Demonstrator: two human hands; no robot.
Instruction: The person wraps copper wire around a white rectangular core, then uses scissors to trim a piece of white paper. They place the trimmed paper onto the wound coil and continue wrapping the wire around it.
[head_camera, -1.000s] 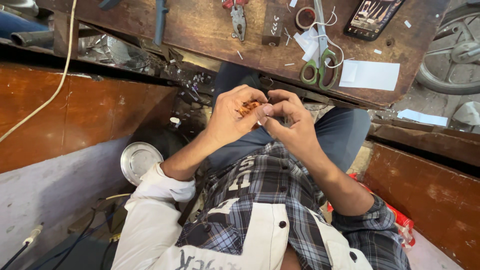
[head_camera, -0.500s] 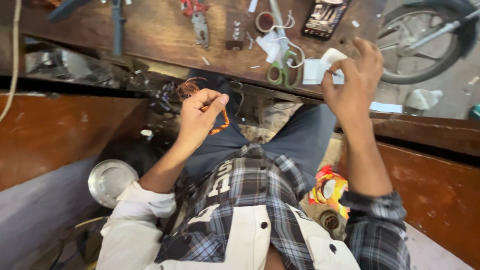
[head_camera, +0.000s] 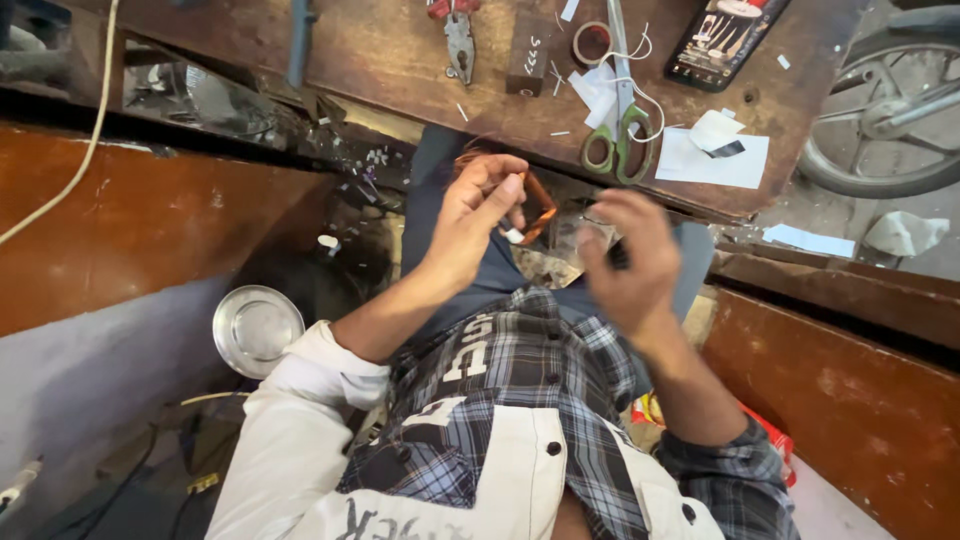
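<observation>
My left hand (head_camera: 480, 215) is closed around a small loop of copper-coloured wire (head_camera: 538, 205), held over my lap just below the wooden bench's edge. My right hand (head_camera: 625, 262) hovers blurred a little to the right of the coil, fingers curled around a small dark piece (head_camera: 618, 255); I cannot tell what it is. Green-handled scissors (head_camera: 615, 135) lie on the bench just beyond both hands, next to white paper sheets (head_camera: 715, 160).
On the wooden bench (head_camera: 380, 60) lie red-handled pliers (head_camera: 458, 35), a dark block (head_camera: 528, 50), a tape roll (head_camera: 592, 42) and a phone (head_camera: 725, 35). A steel plate (head_camera: 256, 325) sits on the floor at left. A wheel (head_camera: 885, 120) stands at right.
My right hand came back from the paper on the bench down toward the coil. My left hand stayed with the wire loop. The camera view shifted slightly.
</observation>
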